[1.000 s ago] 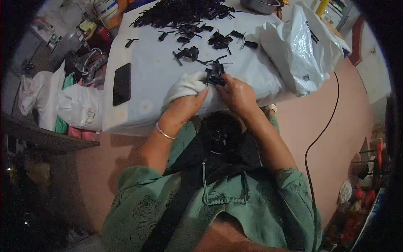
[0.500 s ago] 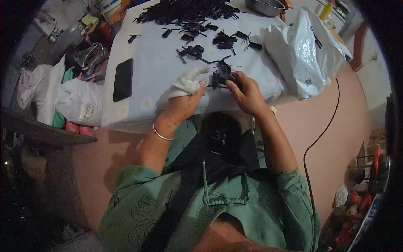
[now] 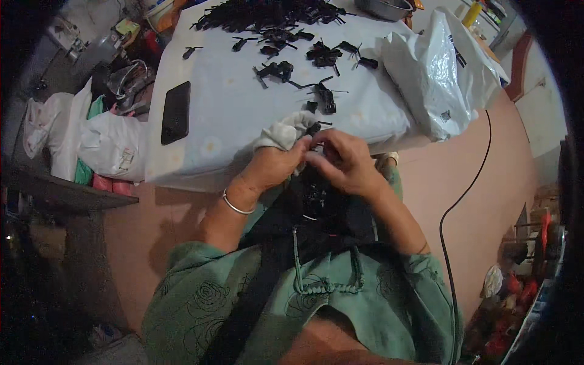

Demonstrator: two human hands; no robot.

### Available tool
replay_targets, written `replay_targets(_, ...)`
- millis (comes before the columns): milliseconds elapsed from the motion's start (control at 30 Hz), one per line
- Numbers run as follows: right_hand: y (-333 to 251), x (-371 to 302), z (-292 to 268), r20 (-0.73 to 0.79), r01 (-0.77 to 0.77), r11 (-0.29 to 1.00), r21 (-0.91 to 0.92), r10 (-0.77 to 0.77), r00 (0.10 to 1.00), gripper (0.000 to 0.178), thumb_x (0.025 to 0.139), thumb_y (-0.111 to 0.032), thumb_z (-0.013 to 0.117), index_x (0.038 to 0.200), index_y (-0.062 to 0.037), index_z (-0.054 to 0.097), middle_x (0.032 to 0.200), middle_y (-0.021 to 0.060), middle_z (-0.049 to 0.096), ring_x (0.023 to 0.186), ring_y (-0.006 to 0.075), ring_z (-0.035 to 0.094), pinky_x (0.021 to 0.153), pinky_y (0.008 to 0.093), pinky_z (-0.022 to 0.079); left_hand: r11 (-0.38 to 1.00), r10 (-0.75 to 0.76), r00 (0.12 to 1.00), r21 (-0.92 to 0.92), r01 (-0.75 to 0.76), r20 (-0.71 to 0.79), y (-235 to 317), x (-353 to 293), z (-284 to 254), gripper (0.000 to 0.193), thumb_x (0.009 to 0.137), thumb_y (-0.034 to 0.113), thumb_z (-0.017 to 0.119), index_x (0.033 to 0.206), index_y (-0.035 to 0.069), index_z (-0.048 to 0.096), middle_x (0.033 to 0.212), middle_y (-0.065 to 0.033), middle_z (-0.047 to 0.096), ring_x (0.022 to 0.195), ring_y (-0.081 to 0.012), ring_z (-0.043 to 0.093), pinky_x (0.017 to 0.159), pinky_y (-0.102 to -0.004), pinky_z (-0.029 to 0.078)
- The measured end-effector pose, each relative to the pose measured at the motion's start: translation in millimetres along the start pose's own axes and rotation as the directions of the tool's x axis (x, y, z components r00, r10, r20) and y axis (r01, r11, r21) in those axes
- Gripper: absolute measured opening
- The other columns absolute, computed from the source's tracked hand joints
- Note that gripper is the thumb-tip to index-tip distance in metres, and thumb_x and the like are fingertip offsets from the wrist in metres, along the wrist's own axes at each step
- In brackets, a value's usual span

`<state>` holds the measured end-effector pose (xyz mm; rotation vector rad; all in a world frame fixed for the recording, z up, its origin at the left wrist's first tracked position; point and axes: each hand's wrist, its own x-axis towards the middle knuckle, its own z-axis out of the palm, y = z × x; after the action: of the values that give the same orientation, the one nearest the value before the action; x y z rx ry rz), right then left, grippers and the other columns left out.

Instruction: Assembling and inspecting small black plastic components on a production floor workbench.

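One small black part (image 3: pixel 314 129) between close-set hands

Centre of the frame, by the near edge of the white-covered surface (image 3: pixel 231 115), the left hand (image 3: pixel 274 161), white cloth (image 3: pixel 281 136) about its fingers, closes on the part. The right hand (image 3: pixel 345 159) bends in against it; whether it grips, I cannot tell. Best steady the piece with the cloth-covered fingers, work gently with the bare ones, and avoid the loose pieces (image 3: pixel 326 99) just above.

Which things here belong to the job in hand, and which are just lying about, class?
Seemingly in use:
small black part in the left hand
white covering on that hand
right hand close by
pile of black parts

Apparently lying about:
phone
metal bowl
dark cable
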<state>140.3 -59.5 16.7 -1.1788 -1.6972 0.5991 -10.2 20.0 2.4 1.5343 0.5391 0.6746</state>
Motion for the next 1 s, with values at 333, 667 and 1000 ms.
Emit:
replay_targets(333, 10, -5, 4, -0.183, -0.255, 0.963, 0.09, 0.267, 0.946, 0.02, 0.086, -0.016, 0.054, 0.074, 0.0004, 0.052, 0.059, 0.0038, 0.049, 0.057, 0.0076, 0.042, 0.052, 0.025, 0.038, 0.981, 0.105, 0.99, 0.174, -0.088, -0.093, 5, -7, 14, 0.027, 0.079, 0.002, 0.054, 0.106, 0.001, 0.05, 0.087, -0.0006, 0.055, 0.076, -0.0071, 0.051, 0.066, -0.0211, 0.045)
replay_targets(667, 23, -17, 29, -0.188, -0.222, 0.928, 0.299, 0.286, 0.94, 0.028, 0.09, -0.022, 0.045, 0.079, 0.0018, 0.054, 0.062, 0.002, 0.052, 0.061, 0.009, 0.044, 0.056, 0.0252, 0.039, 0.71, 0.457, 0.889, 0.596, -0.375, 0.015, 15, -5, 27, 0.013, 0.073, 0.005, 0.05, 0.083, 0.0, 0.056, 0.078, -0.0171, 0.056, 0.068, -0.033, 0.056, 0.06, -0.0356, 0.046)
replay_targets(1000, 18, -20, 30, -0.13, -0.285, 0.863, 0.417, 0.367, 0.921, 0.026, 0.091, -0.021, 0.045, 0.079, 0.001, 0.055, 0.065, -0.0023, 0.051, 0.063, 0.006, 0.042, 0.058, 0.0232, 0.039, 0.775, 0.515, 0.844, 0.5, -0.386, -0.148, 9, -9, 35, 0.007, 0.071, 0.007, 0.051, 0.066, 0.002, 0.051, 0.068, -0.0141, 0.05, 0.059, -0.0318, 0.052, 0.051, -0.0407, 0.041)
